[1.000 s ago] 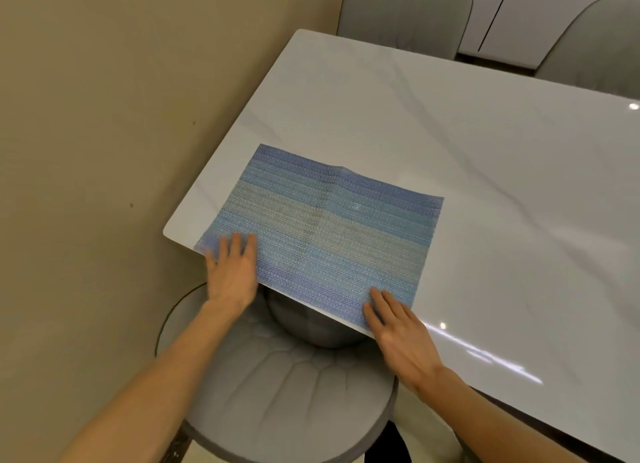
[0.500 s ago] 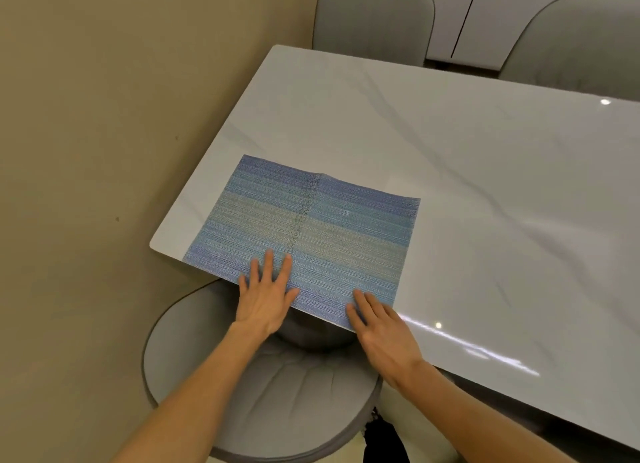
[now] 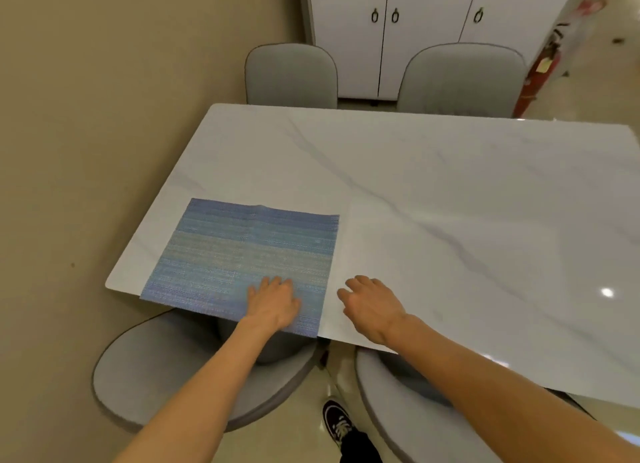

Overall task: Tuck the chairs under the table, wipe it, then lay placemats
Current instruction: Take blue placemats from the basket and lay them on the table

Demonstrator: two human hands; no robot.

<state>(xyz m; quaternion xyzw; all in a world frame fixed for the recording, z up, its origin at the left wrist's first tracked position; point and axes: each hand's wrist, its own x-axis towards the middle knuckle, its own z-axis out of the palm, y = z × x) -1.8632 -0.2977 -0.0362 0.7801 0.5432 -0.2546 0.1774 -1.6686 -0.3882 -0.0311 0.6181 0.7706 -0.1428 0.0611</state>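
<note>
At far left, a beige wall runs alongside the short edge of a white marble-patterned table. A blue striped placemat lies flat on the table's near left corner, its near edge flush with the table's near edge and a slight crease visible at the middle of its far edge. Beneath that corner, a grey cushioned chair is partly tucked under the table, its backrest projecting toward the viewer. The left hand rests palm down on the near right part of the placemat, fingers extended and close together. Between the two near chairs, a dark shoe with white laces stands on the glossy floor. The right hand lies over bare tabletop just beside the placemat's right edge, fingers relaxed and slightly spread, gripping nothing; whether it touches the surface cannot be determined. A second grey chair sits below the right forearm, partly under the table. Across the table, two further grey chairs, one at the far left and one at the far right, stand with backrests against the far edge, before a white cabinet with dark ring handles.
</note>
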